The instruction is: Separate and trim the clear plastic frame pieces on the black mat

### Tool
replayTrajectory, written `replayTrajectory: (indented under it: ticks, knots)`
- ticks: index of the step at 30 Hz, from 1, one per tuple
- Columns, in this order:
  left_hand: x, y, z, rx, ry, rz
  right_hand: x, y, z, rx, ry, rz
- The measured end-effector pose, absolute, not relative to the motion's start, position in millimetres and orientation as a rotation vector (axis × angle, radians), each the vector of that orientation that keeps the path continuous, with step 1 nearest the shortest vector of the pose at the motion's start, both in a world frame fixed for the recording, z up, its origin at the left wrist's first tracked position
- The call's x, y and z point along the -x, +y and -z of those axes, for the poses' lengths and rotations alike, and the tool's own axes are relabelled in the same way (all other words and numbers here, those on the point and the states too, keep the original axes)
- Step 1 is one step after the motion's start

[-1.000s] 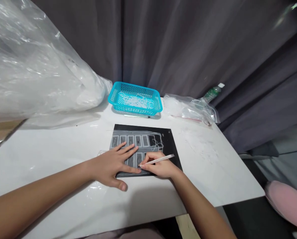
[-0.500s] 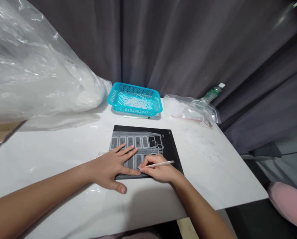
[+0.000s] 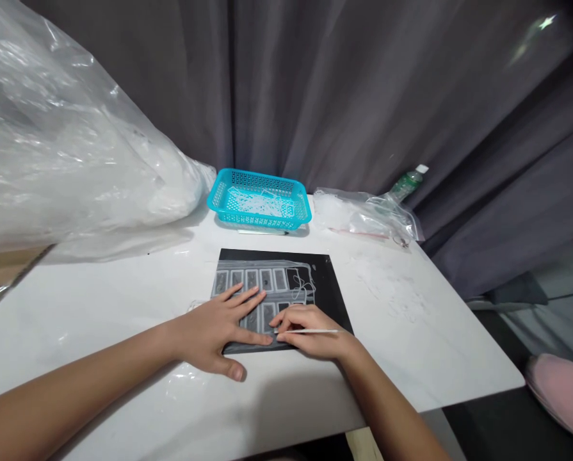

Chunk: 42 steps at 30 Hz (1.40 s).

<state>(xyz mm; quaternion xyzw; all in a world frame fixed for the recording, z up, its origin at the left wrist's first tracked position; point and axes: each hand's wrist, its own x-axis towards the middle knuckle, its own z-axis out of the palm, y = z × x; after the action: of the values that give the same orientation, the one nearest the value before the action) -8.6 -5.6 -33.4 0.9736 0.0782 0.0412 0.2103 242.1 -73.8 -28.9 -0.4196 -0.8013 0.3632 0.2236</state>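
Note:
A black sheet [image 3: 331,285] lies on the white table, bearing a translucent piece with rows of framed rectangles [image 3: 267,280]. Thin white string [image 3: 299,291] is looped at its right part. My left hand [image 3: 214,336] is spread flat, fingers over the left half of the piece and thumb on the table. In my right hand [image 3: 312,326], a thin white stick-like tool [image 3: 310,331] is pinched, its tip down by the lower row near my left index fingertip. My right hand covers the lower right of the piece.
Behind the sheet stands a blue basket [image 3: 262,224] with white strings inside. A pen [image 3: 262,232] lies before it. A large plastic bag [image 3: 98,153] bulges at left. A clear bag [image 3: 358,214] and green bottle [image 3: 408,184] sit back right; white scraps [image 3: 396,288] lie at right.
My right hand has moved slightly right along the lower row, and the tool now lies flatter. My left hand stays spread on the piece. The whole view has shifted slightly.

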Motion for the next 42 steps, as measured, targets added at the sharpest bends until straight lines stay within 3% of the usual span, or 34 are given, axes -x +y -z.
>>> replayTrajectory:
  ticks: [9,18,21,25,30,34,42]
  knots:
    - [10,-7,32,-2.696,0.223,-0.103,-236,-82,51,1.011,-2.548,-0.190]
    - [11,-7,33,-2.718,0.230,-0.079,-295,-60,36,1.640,-1.419,0.316]
    - [11,-6,34,-2.754,0.195,-0.096,-336,-69,25,1.911,-1.300,0.379]
    - [11,-5,35,-2.793,0.158,-0.172,-347,-77,14,2.010,-1.587,0.209]
    - [16,0,32,-2.822,0.131,-0.161,-284,-58,-5,1.701,-1.791,-0.648]
    - [17,3,33,-2.817,0.105,-0.161,-236,-46,-3,1.468,-1.885,-1.074]
    - [17,4,34,-2.787,0.100,-0.129,-237,-45,33,1.314,-1.728,-1.399]
